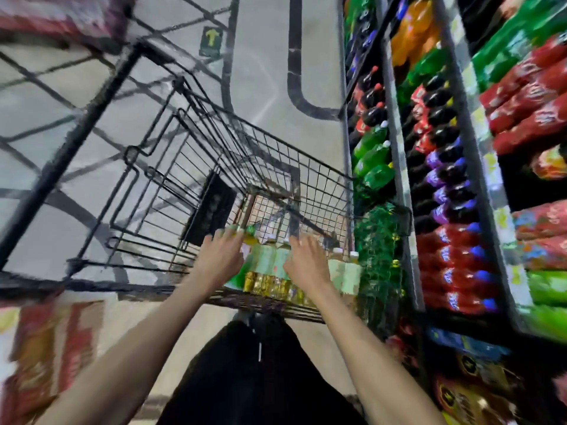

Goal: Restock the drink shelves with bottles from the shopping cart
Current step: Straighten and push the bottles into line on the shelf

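The black wire shopping cart (276, 148) stands on the grey floor (260, 72), its right side just beside the drink shelves (397, 142). At the cart's near end stand yellow drink bottles (267, 262) with pale green labels, packed touching one another, some against the right side. The cart's far end shows bare wire. The shelves carry, from far to near, orange bottles (411, 35), cola bottles (371, 99) with red labels, green bottles (372, 154), purple-labelled bottles (441, 176) and red bottles (448, 259) with blue caps. An arrow sticker (210, 41) lies on the floor beyond the cart's far end.
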